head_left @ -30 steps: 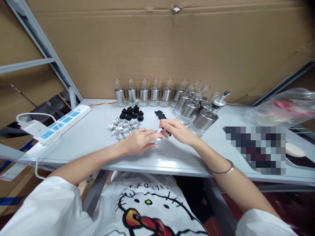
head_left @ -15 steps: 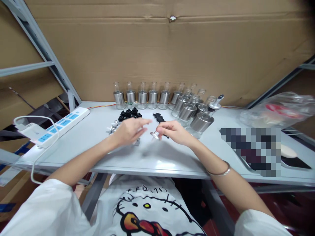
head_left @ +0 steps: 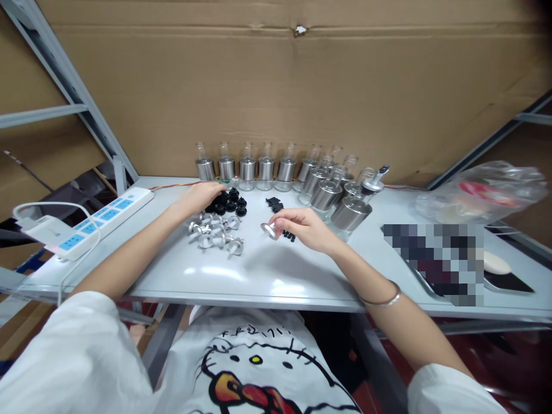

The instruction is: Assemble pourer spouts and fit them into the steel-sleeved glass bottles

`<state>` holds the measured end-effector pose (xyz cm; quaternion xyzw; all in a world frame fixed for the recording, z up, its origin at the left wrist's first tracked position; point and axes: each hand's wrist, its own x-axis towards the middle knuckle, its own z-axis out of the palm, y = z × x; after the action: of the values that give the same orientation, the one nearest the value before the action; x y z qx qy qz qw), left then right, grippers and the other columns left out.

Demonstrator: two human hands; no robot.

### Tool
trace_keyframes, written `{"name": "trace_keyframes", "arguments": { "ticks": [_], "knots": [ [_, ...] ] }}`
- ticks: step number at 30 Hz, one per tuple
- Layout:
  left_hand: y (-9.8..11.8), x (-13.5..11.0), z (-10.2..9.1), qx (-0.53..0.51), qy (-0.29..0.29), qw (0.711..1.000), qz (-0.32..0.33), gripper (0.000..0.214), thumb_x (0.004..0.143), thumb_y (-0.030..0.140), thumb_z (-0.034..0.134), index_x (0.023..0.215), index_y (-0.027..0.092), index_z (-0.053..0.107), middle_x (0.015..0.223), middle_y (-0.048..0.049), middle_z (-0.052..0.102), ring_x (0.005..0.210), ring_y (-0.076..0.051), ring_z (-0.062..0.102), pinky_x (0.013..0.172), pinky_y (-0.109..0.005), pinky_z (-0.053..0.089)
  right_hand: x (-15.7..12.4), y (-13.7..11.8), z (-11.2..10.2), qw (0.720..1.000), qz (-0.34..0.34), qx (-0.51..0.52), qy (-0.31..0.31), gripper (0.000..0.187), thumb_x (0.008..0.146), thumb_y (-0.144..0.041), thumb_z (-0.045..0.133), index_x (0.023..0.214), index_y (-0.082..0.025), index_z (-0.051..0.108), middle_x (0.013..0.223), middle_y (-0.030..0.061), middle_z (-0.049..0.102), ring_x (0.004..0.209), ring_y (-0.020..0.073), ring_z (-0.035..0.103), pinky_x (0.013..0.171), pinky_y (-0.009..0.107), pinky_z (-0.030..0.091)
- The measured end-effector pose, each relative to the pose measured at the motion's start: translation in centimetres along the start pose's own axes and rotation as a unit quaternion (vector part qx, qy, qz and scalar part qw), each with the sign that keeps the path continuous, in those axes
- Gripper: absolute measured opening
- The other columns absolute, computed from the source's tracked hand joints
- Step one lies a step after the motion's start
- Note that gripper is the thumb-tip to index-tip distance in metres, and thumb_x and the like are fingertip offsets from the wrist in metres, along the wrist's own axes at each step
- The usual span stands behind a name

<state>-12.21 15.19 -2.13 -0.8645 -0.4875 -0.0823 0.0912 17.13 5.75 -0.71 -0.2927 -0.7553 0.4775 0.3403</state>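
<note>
My right hand (head_left: 304, 227) pinches a small silver metal spout piece (head_left: 269, 230) just above the white table (head_left: 267, 270). My left hand (head_left: 199, 195) reaches to the far left edge of a cluster of black rubber stoppers (head_left: 230, 202), its fingers curled over them; what they hold, if anything, is hidden. A pile of silver spout pieces (head_left: 215, 232) lies between my arms. Small black parts (head_left: 280, 213) lie by my right hand. A row of glass bottles with steel sleeves (head_left: 254, 169) stands at the back.
More steel-sleeved bottles (head_left: 336, 195) crowd the back right, one fitted with a pourer (head_left: 374, 183). A white and blue power strip (head_left: 92, 221) lies at the left. A plastic bag (head_left: 483, 192) and a blurred patch sit at the right. Cardboard forms the back wall.
My left hand has let go near the spout piece and moved away to the back left, onto the black stoppers. My right hand stays, still pinching the silver piece.
</note>
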Motion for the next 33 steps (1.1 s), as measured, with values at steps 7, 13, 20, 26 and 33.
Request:
{"name": "trace_keyframes", "arguments": {
  "ticks": [7, 13, 20, 26, 33],
  "knots": [
    [0.1, 0.2, -0.1, 0.009, -0.01, 1.0, -0.001, 0.031, 0.093, 0.023, 0.036, 0.108, 0.019, 0.063, 0.109, -0.0087, 0.07, 0.095, -0.021, 0.066, 0.08, -0.027, 0.046, -0.1, -0.1, -0.1, 1.0, -0.015, -0.015, 0.008, 0.026, 0.086, -0.038, 0.055, 0.079, -0.015, 0.066, 0.07, 0.0022, 0.067, 0.066, 0.0117, 0.061, 0.067, 0.027, 0.048],
    [0.0, -0.3, -0.7, 0.034, 0.002, 0.999, -0.011, 0.029, 0.094, 0.026, 0.036, 0.097, 0.02, 0.064, 0.096, -0.0072, 0.072, 0.085, -0.021, 0.067, 0.071, -0.026, 0.044, -0.2, -0.2, -0.2, 0.999, -0.028, -0.031, 0.022, 0.029, 0.087, -0.04, 0.056, 0.079, -0.015, 0.067, 0.069, 0.0026, 0.068, 0.066, 0.0124, 0.063, 0.067, 0.026, 0.05],
    [2.4, -0.8, -2.5, -0.203, 0.248, 0.946, -0.046, 0.018, 0.092, 0.031, 0.045, 0.092, 0.017, 0.056, 0.076, -0.0035, 0.066, 0.071, -0.016, 0.064, 0.067, -0.026, 0.045, -0.1, -0.4, -0.3, 0.997, -0.048, -0.01, 0.059, 0.031, 0.083, -0.047, 0.062, 0.077, -0.016, 0.068, 0.065, 0.001, 0.067, 0.06, 0.0118, 0.063, 0.062, 0.026, 0.051],
    [10.7, -4.8, -2.1, -0.535, 0.204, 0.819, 0.024, 0.024, 0.094, 0.042, 0.047, 0.095, 0.019, 0.048, 0.074, 0.0009, 0.061, 0.061, -0.01, 0.064, 0.056, -0.021, 0.045, 0.0, -0.3, -0.3, 0.962, -0.117, 0.054, 0.241, 0.029, 0.077, -0.047, 0.07, 0.074, -0.018, 0.066, 0.056, -0.0026, 0.063, 0.045, 0.0086, 0.056, 0.049, 0.023, 0.047],
    [14.0, -7.2, 0.1, -0.592, 0.219, 0.77, 0.097, 0.014, 0.096, 0.033, 0.046, 0.097, 0.019, 0.048, 0.09, -0.0026, 0.061, 0.065, -0.008, 0.065, 0.061, -0.022, 0.051, 0.0, 0.4, -0.5, 0.965, -0.087, 0.153, 0.194, 0.035, 0.067, -0.047, 0.079, 0.063, -0.017, 0.061, 0.049, -0.0024, 0.062, 0.036, 0.0099, 0.055, 0.036, 0.021, 0.042]
  ]
}}
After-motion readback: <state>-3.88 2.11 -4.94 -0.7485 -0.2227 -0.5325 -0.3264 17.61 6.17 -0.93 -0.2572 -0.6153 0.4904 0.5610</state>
